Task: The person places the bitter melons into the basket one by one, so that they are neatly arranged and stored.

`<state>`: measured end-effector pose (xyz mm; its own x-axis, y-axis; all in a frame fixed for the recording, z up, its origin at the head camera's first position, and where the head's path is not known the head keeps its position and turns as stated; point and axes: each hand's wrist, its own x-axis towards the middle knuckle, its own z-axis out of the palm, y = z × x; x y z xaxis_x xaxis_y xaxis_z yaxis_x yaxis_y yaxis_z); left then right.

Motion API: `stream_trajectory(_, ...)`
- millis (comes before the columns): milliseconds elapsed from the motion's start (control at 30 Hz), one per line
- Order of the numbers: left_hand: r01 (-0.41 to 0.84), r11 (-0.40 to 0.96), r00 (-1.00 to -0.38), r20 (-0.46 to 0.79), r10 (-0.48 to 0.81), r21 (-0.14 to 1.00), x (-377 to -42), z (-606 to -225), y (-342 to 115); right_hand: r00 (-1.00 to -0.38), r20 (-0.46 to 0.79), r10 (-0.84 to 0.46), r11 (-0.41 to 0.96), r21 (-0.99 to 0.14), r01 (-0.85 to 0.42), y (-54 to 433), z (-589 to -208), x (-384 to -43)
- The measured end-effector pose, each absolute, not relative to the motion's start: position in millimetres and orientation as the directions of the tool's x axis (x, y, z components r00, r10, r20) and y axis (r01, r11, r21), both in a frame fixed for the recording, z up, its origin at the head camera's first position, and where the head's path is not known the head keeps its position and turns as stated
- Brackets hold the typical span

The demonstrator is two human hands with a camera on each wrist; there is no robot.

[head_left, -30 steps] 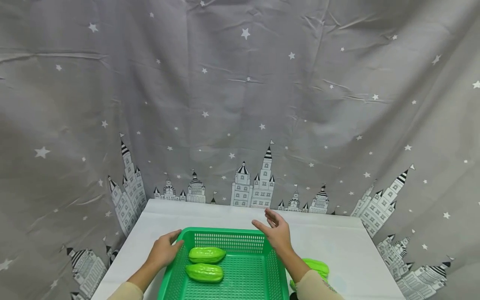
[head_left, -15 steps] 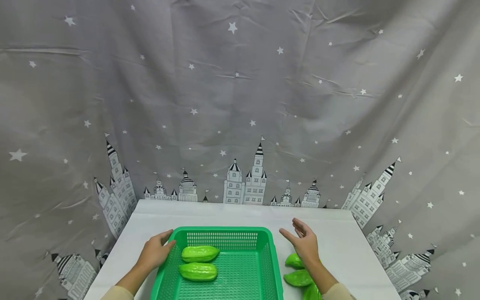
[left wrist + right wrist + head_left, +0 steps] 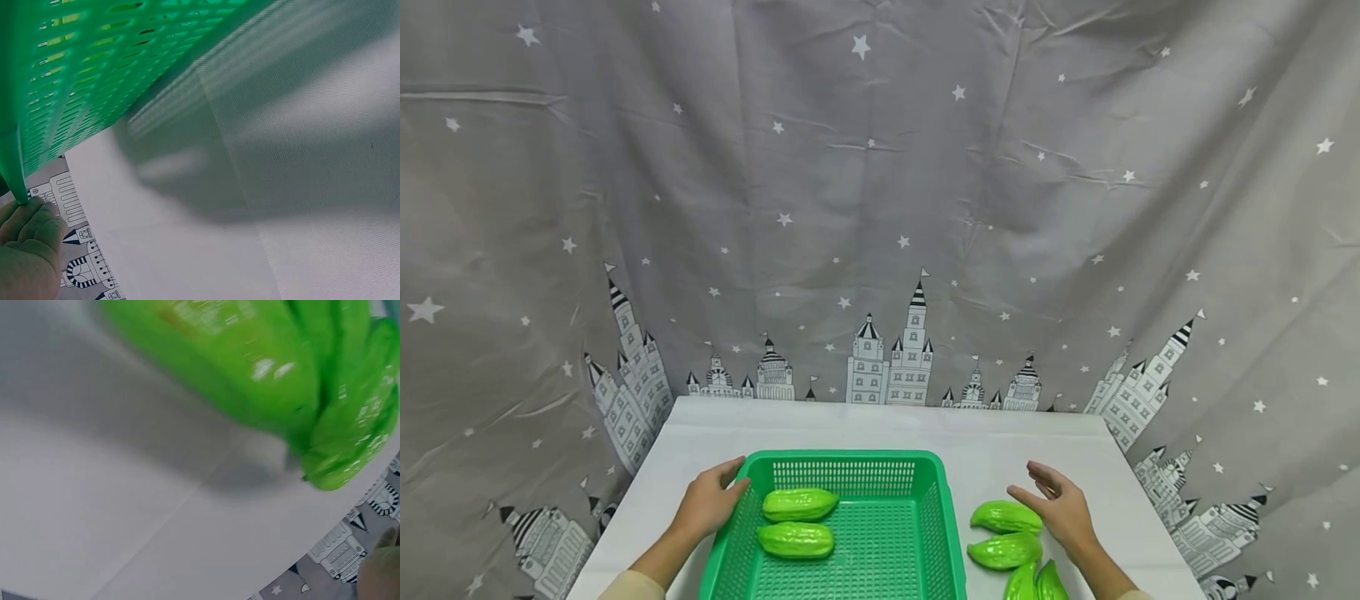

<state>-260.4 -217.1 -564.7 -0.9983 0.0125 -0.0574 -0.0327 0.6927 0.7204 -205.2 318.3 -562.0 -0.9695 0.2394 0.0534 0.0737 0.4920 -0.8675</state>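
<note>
My left hand (image 3: 706, 502) holds the left rim of a green plastic basket (image 3: 953, 533), and in the left wrist view its fingers (image 3: 39, 228) are at the rim. Two glossy, ribbed, bright green gourds lie one behind the other inside: a far gourd (image 3: 800, 504) and a near gourd (image 3: 796, 540). Right of the basket, several similar gourds (image 3: 1004, 551) lie together on the table. Beside this group is my right hand (image 3: 1063, 508), fingers and thumb apart, holding nothing. Its thumb side is toward the farthest loose gourd (image 3: 1006, 517). Close up, green gourds (image 3: 250, 369) fill the right wrist view's top.
A white cloth (image 3: 850, 425) covers the table. Behind it hangs a grey curtain (image 3: 820, 183) printed with stars and castles. The basket's near side runs out of the head view's bottom edge.
My right hand has moved right, from over the basket's far right corner to beside the loose gourds, which show more now. The left hand stays on the rim. The head view has shifted slightly.
</note>
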Motion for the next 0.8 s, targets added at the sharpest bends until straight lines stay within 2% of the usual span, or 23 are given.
stream_trajectory(200, -0.042, 0.697, -0.998, -0.068, 0.009, 0.716, -260, -562, -216, -0.990, 0.007, 0.142, 0.588, -0.805, 0.079, 337, -571, -201)
stream_trajectory(333, -0.046, 0.697, -0.997, -0.072, 0.009, 0.715, -259, -560, -216, -0.996, -0.003, 0.094, 0.599, -0.799, 0.059, 347, -580, -202)
stream_trajectory(567, -0.060, 0.705, -0.997, -0.082, -0.003, 0.707, -258, -562, -218, -0.997, -0.072, 0.019, 0.574, -0.816, 0.070, 363, -596, -209)
stream_trajectory(800, -0.045, 0.700, -0.998, -0.061, -0.002, 0.713, -259, -561, -215, -0.984, -0.132, -0.122, 0.504, -0.862, 0.053, 377, -608, -216)
